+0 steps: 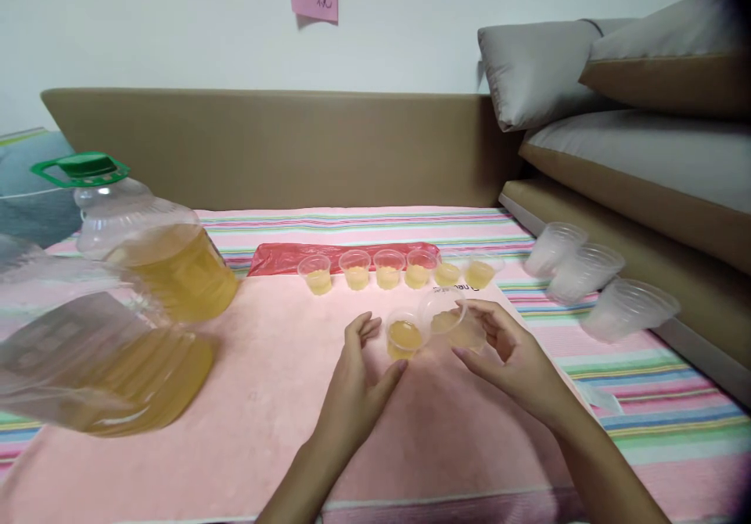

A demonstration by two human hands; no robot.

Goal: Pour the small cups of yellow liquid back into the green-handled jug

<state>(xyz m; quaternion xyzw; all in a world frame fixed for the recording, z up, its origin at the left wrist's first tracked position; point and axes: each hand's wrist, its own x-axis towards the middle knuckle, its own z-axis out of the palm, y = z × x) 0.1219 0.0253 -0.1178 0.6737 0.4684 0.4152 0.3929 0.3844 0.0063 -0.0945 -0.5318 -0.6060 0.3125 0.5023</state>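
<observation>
A clear plastic cup (404,338) of yellow liquid stands on the pink cloth (282,399). My left hand (361,375) is at its left side, fingers loosely curled and apart from the thumb, whose tip is at the cup's near base. My right hand (516,352) has its thumb and fingers around another clear plastic cup (449,322), blurred and tilted, with some yellow showing in it. The two cups' rims meet or overlap. Behind them a row of several small cups (389,270) holds yellow liquid too.
At left, a large bottle (176,266) with a green handled cap stands behind a second clear container (134,375) of yellow liquid. A red plastic bag (275,258) lies behind the row. Stacked cups (627,309) lie at right on striped fabric, beside piled cushions (645,148).
</observation>
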